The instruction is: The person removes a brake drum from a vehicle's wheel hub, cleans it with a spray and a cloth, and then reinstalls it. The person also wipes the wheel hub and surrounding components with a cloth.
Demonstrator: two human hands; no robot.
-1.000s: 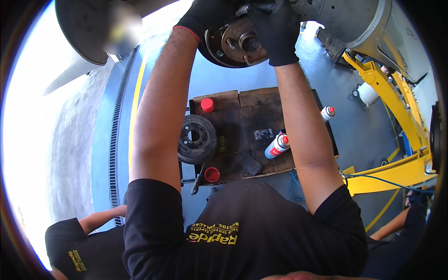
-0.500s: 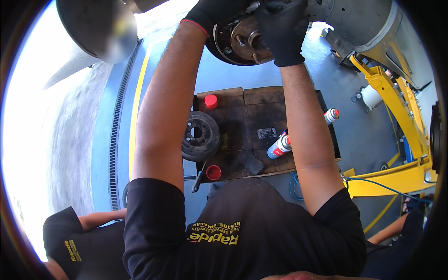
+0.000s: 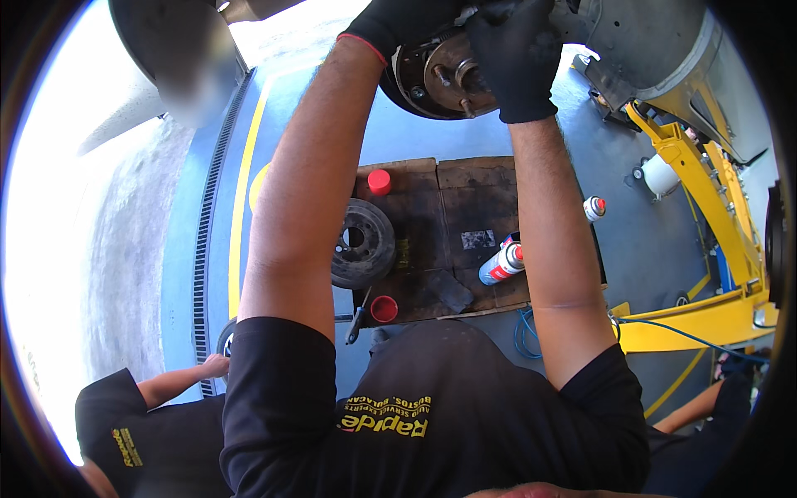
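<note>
Both my hands wear black gloves and are raised to a wheel hub (image 3: 448, 70) with bare studs and brake parts around it. My left hand (image 3: 407, 21) is at the hub's upper left, its fingers hidden at the top edge. My right hand (image 3: 516, 62) covers the hub's right side, fingers curled in around the brake parts; what they grip is hidden. Below, a dark brake drum (image 3: 378, 245) lies on a cardboard-covered work table (image 3: 465, 187).
On the table are a red cap (image 3: 379, 183), a red cup (image 3: 384, 309), a spray can (image 3: 502, 264) and a screwdriver (image 3: 357, 319). Another spray can (image 3: 594, 207) stands at its right edge. A yellow lift arm (image 3: 689, 322) and a blue hose (image 3: 523, 336) are right. Co-workers (image 3: 158, 423) flank me.
The view has shifted slightly, so the hub and table sit a little farther right. My hands stay at the hub. The left co-worker's hand now shows beside a wheel.
</note>
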